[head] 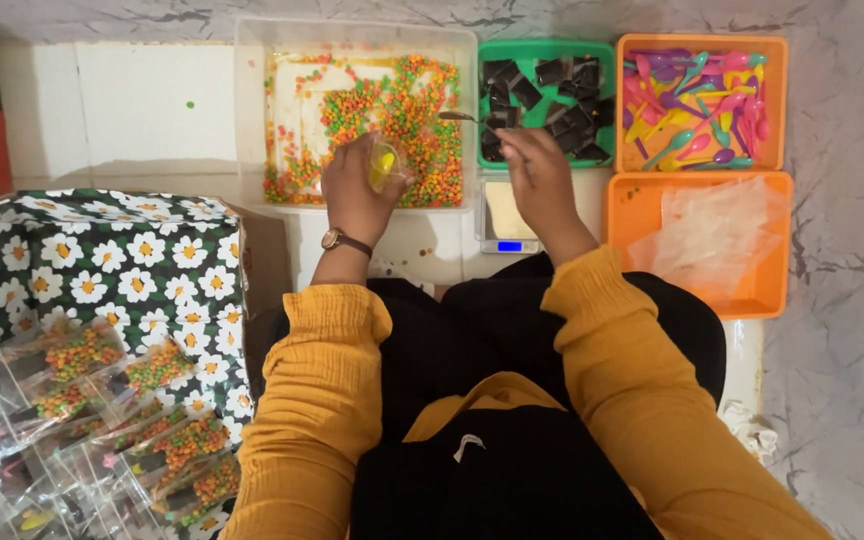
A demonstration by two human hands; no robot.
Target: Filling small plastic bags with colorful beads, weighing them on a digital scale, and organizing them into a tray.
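Nearest you, at your left knee, filled clear packets (117,420) of orange and green candy lie heaped on a daisy-print cloth (122,262). Past your lap, your left hand (357,195) is closed around a small clear pouch (384,163) with something yellow inside, holding it at the front rim of the clear tub (252,110). Your right hand (540,178) pinches the handle of a small metal spoon (460,118), whose bowl points toward the pouch, just above the candy pellets (407,110). Whether the spoon carries a load, you cannot tell from here.

A small scale (508,215) sits just beneath your right wrist. Beyond it stand a green tray of black pieces (544,100), an orange tray of coloured plastic spoons (697,100), and an orange tray of empty clear bags (717,240).

The likely slip is at the pouch mouth: it is narrow and soft, so a tilted spoon may scatter pellets onto the floor rather than back into the tub. Your right sleeve hangs close to the scale and could nudge it.
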